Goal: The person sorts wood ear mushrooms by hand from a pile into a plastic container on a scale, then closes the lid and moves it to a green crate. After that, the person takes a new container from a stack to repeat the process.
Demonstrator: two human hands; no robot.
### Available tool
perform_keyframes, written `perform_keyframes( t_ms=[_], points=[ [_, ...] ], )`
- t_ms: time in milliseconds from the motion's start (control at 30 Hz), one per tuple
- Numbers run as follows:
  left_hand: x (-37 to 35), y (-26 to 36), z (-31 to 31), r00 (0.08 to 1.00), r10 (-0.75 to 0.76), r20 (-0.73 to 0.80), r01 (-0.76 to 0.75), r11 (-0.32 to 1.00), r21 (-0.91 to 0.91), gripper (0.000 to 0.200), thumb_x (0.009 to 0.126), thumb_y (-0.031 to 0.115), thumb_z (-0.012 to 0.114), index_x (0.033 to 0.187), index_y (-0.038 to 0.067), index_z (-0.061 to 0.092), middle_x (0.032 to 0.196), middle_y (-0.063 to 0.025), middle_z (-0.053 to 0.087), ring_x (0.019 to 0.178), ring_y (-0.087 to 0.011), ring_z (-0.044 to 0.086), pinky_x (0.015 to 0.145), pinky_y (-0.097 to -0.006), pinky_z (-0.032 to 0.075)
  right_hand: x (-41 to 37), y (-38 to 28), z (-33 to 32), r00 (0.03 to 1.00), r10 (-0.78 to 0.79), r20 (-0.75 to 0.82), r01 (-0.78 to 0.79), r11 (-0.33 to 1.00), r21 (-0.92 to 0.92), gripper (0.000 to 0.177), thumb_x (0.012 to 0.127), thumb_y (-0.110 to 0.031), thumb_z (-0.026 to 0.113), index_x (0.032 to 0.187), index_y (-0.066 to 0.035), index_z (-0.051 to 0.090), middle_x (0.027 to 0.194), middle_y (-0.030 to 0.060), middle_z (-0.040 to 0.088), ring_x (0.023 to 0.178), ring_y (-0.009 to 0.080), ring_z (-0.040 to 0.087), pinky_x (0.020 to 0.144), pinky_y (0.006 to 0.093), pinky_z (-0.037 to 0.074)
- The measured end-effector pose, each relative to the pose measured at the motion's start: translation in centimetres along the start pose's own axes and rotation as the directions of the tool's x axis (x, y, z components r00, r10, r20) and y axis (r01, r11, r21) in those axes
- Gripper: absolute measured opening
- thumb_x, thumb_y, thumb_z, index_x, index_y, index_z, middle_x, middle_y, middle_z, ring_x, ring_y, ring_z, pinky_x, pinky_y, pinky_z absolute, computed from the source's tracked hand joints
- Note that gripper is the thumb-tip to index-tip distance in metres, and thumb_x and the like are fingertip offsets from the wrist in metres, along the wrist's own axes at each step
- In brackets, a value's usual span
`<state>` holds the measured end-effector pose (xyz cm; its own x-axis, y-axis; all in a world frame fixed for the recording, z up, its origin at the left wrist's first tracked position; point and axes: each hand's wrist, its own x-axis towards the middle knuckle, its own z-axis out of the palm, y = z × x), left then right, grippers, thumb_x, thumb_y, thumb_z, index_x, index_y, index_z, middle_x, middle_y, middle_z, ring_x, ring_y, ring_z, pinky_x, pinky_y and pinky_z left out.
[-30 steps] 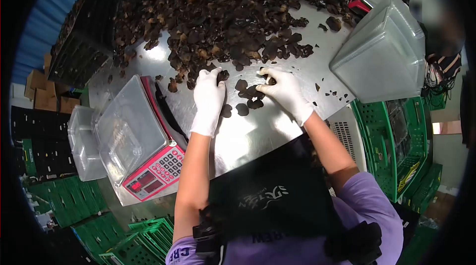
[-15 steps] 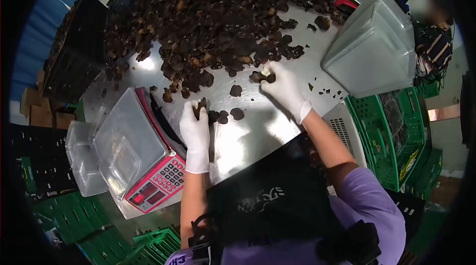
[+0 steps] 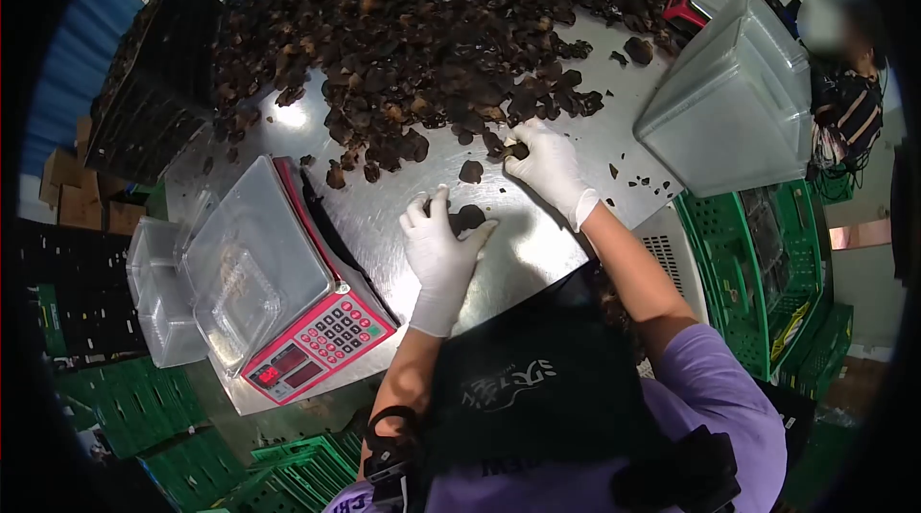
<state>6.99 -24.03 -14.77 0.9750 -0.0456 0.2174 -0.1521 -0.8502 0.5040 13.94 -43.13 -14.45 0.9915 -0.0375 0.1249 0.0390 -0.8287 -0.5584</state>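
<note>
My left hand (image 3: 441,246), in a white glove, is over the metal table with thumb and fingers apart. Dark wood ear mushroom pieces (image 3: 467,217) lie between its thumb and fingers. At the edge of the large heap of wood ear mushrooms (image 3: 422,43), my gloved right hand (image 3: 551,171) pinches a brown wood ear mushroom (image 3: 501,149) between thumb and fingers. A single loose piece (image 3: 470,172) rests on the table between the two hands.
To the left is a red scale (image 3: 317,345) with a clear plastic tub (image 3: 254,254) on it. Stacked grey tubs (image 3: 734,96) stand at right, beside green crates (image 3: 758,273). A black crate (image 3: 158,81) leans at the far left. Another person (image 3: 844,81) is at upper right.
My left hand has moved right and its fingers have spread; the mushroom piece it held is no longer in its grip. The right hand stays near the heap's edge, still pinching a piece.
</note>
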Motion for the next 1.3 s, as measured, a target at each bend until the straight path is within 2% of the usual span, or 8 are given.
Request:
perform_keyframes(
  t_ms=[233, 367, 467, 633, 800, 1067, 1200, 1300],
  points=[
    [0.4, -0.8, 3.2, 0.988, 0.101, -0.113, -0.101, 0.995, 0.005, 0.017, 0.072, 0.008, 0.067, 0.084, 0.01, 0.055, 0.095, -0.0088, 0.053, 0.086, -0.029, 0.057, 0.065, -0.0396, 0.05, -0.2, -2.2, -0.6, 0.99, -0.14, -0.024, 0.14, 0.99, 0.006, 0.022, 0.074, -0.02, 0.069, 0.095, -0.013, 0.067, 0.098, 0.0096, 0.062, 0.083, 0.0321, 0.065, 0.075, 0.0419, 0.052],
    [0.8, -1.7, 2.7, 0.996, 0.02, -0.086, -0.035, 0.982, -0.185, 0.02, 0.07, -0.002, 0.063, 0.086, 0.008, 0.055, 0.091, -0.0109, 0.055, 0.075, -0.0298, 0.061, 0.067, -0.0376, 0.051, -0.4, -0.8, -1.0, 0.983, -0.117, -0.139, 0.119, 0.993, 0.008, 0.025, 0.072, -0.017, 0.07, 0.096, -0.013, 0.066, 0.097, 0.0086, 0.062, 0.077, 0.0324, 0.064, 0.07, 0.0414, 0.053],
    [2.3, -0.8, 1.9, 0.985, 0.022, -0.17, -0.066, 0.964, -0.256, 0.024, 0.07, -0.002, 0.063, 0.092, 0.007, 0.057, 0.093, -0.0107, 0.057, 0.08, -0.03, 0.062, 0.069, -0.0365, 0.051, -1.0, 0.1, -1.0, 0.978, -0.11, -0.176, 0.118, 0.992, 0.035, 0.026, 0.071, -0.016, 0.069, 0.096, -0.012, 0.066, 0.097, 0.0086, 0.062, 0.077, 0.032, 0.064, 0.07, 0.0413, 0.053],
    [6.4, 1.2, 2.3, 0.984, 0.004, 0.179, 0.002, 0.999, -0.037, 0.04, 0.072, 0.009, 0.064, 0.112, 0.009, 0.063, 0.102, -0.0153, 0.061, 0.089, -0.0339, 0.064, 0.077, -0.0425, 0.053, -2.0, 0.7, -1.0, 0.979, -0.092, -0.182, 0.103, 0.993, 0.054, 0.026, 0.072, -0.016, 0.068, 0.098, -0.012, 0.067, 0.098, 0.0082, 0.062, 0.077, 0.0314, 0.064, 0.069, 0.0408, 0.053],
    [7.0, 2.2, 3.8, 0.97, -0.03, 0.24, 0.016, 0.998, 0.059, 0.027, 0.071, 0.01, 0.065, 0.097, 0.008, 0.061, 0.099, -0.0159, 0.059, 0.085, -0.0366, 0.064, 0.075, -0.0436, 0.053, -2.1, 1.0, -1.4, 0.984, -0.048, -0.17, 0.065, 0.994, 0.092, 0.023, 0.073, -0.017, 0.068, 0.096, -0.012, 0.067, 0.097, 0.0082, 0.062, 0.078, 0.0315, 0.064, 0.07, 0.0405, 0.052],
    [5.3, 1.1, 5.3, 0.987, 0.152, -0.044, -0.156, 0.982, -0.103, 0.023, 0.068, 0.004, 0.061, 0.091, 0.007, 0.055, 0.091, -0.0134, 0.053, 0.072, -0.035, 0.059, 0.064, -0.0428, 0.051, 0.5, -0.7, 0.3, 0.999, 0.012, -0.044, 0.0, 0.966, 0.26, 0.024, 0.072, -0.016, 0.069, 0.096, -0.011, 0.068, 0.1, 0.0099, 0.065, 0.088, 0.0316, 0.065, 0.079, 0.0386, 0.052],
    [4.2, 0.6, 4.3, 0.951, 0.228, -0.207, -0.268, 0.944, -0.191, 0.025, 0.068, 0.003, 0.061, 0.092, 0.007, 0.054, 0.088, -0.013, 0.055, 0.071, -0.0345, 0.059, 0.062, -0.0423, 0.05, 1.4, -2.0, 1.7, 0.997, 0.044, 0.058, -0.042, 0.999, -0.025, 0.02, 0.073, -0.015, 0.069, 0.092, -0.012, 0.068, 0.096, 0.0132, 0.064, 0.088, 0.0314, 0.065, 0.076, 0.0412, 0.052],
    [3.3, 0.9, -1.8, 0.951, 0.172, -0.256, -0.229, 0.95, -0.211, 0.024, 0.068, -0.002, 0.064, 0.09, 0.005, 0.057, 0.084, -0.013, 0.058, 0.07, -0.0284, 0.061, 0.063, -0.0366, 0.051, 1.0, -0.8, 3.3, 0.996, -0.068, -0.05, 0.066, 0.996, -0.055, 0.013, 0.074, -0.015, 0.068, 0.087, -0.012, 0.067, 0.092, 0.0115, 0.064, 0.083, 0.0307, 0.065, 0.073, 0.0422, 0.052]
  ],
)
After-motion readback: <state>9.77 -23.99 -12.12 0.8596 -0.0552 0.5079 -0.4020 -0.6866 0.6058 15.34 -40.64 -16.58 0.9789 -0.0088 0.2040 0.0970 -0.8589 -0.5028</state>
